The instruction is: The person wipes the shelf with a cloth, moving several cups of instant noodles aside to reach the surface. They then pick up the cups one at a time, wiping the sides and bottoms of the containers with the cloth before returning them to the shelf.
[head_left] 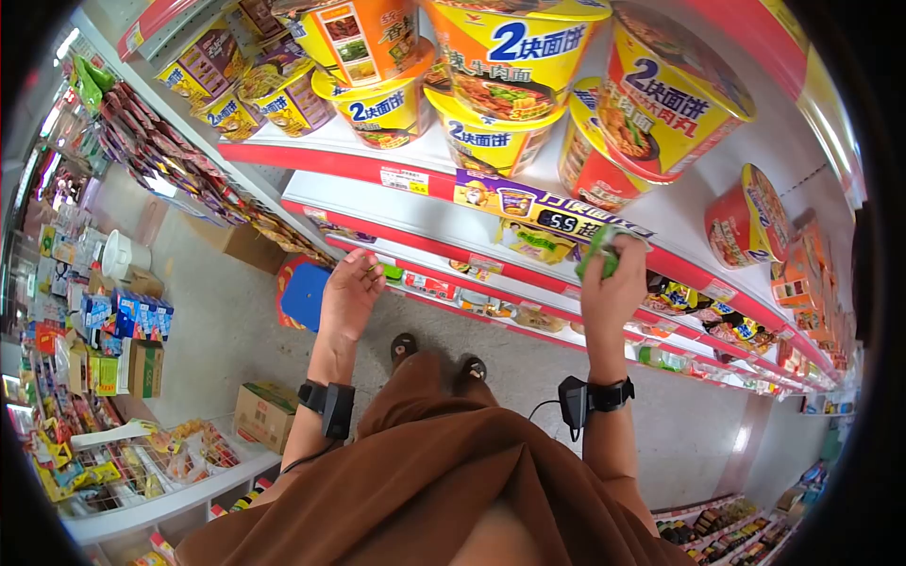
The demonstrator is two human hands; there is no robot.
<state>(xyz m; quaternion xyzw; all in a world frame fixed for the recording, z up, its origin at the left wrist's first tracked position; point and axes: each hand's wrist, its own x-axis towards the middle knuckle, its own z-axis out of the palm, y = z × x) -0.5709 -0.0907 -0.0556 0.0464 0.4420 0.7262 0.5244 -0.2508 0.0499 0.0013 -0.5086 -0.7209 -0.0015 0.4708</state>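
Note:
My right hand (612, 283) is closed around a crumpled green cloth (596, 257) at the front edge of the shelf with the purple price strip (552, 209). Part of the cloth is hidden by the fingers. My left hand (354, 292) hovers by the left end of the lower shelf, its fingers loosely curled and apart, with nothing visible in it. Above the hands stand stacked yellow instant noodle cups (514, 57), one tilted red-and-yellow cup (675, 94) among them. A yellow-green noodle packet (533, 241) lies on the shelf below, left of my right hand.
Farther right on the shelf is a red noodle cup (747, 222). Hanging snack packets (175, 156) line the left side. A blue stool (304, 295) and cardboard boxes (264, 415) stand on the floor to the left. Lower shelves hold packets (708, 316) close to my legs.

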